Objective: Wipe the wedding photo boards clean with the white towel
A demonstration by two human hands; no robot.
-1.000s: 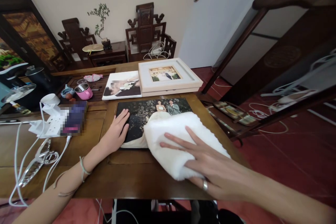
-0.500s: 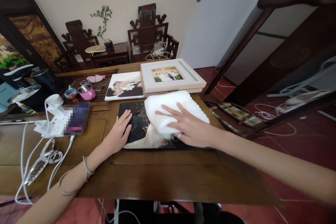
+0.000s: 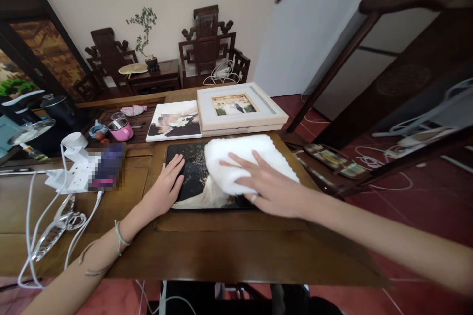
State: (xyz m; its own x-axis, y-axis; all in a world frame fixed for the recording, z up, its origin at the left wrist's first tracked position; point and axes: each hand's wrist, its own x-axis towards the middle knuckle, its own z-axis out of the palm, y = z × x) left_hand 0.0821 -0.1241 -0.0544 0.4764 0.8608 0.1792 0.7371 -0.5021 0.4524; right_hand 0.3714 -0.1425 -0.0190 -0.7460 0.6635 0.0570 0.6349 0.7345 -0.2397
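Observation:
A dark photo print (image 3: 192, 177) of a couple lies flat on the wooden table (image 3: 207, 251). My left hand (image 3: 166, 188) rests flat on its left edge, fingers stretched out. My right hand (image 3: 266, 184), a ring on one finger, presses flat with spread fingers on a folded white towel (image 3: 244, 155) that covers the right part of the print.
Behind the print lie a canvas photo (image 3: 173, 122) and a white framed picture (image 3: 238, 107). At the left are a white power strip (image 3: 72, 174) with cables, a pink cup (image 3: 121, 129) and a kettle (image 3: 59, 106). Carved chairs stand by the wall. Framed pictures (image 3: 332, 160) sit lower right.
My right hand swept the towel from the print's near right corner up toward its far edge, then drew it slightly back toward me. The left hand stayed put.

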